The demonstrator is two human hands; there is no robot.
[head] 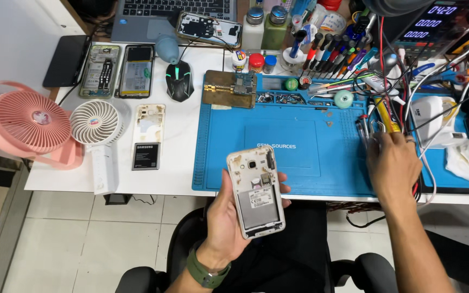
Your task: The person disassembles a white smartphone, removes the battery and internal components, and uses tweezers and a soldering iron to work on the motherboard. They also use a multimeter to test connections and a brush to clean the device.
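One hand, the left hand [229, 217], fingers curled round an opened phone [256, 192] off the mat's [299, 163] front edge; could drop. Right hand [392, 163] fingers pinching among tools [366, 130], might snag wires [424, 163].

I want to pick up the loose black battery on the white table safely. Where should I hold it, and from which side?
Grip the battery by its two long edges, coming from above. It lies flat, label up, with bare table on its right; the white fan and its stand crowd the left.
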